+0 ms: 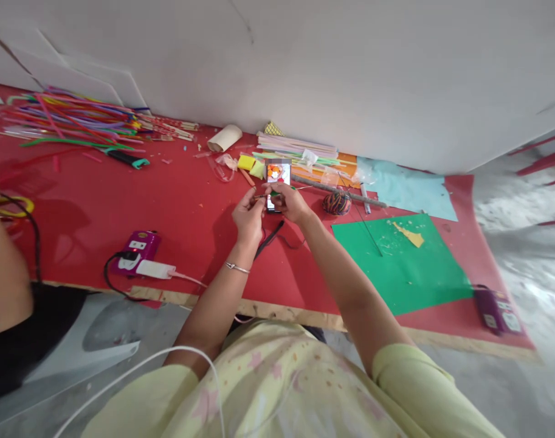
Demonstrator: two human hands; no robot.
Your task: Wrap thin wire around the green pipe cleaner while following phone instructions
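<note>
My left hand (248, 214) is closed in a pinch over the red table, its fingertips meeting on something small. Right beside it, my right hand (290, 202) also pinches, with a bit of green at its fingertips. What they grip is too small to name. Behind the fingers lies a phone (279, 173) with a lit, colourful screen, partly covered by my right hand. A thin line runs from near my right hand toward a dark multicoloured yarn ball (336, 203).
Pipe cleaners (76, 118) are heaped at far left, near green-handled scissors (124, 158). A cardboard tube (225, 139) lies mid-back. Green sheet (405, 261) and light-blue sheet (405, 185) lie right. A purple power socket (138, 252) stands left; another person's arm (8, 261) is at the left edge.
</note>
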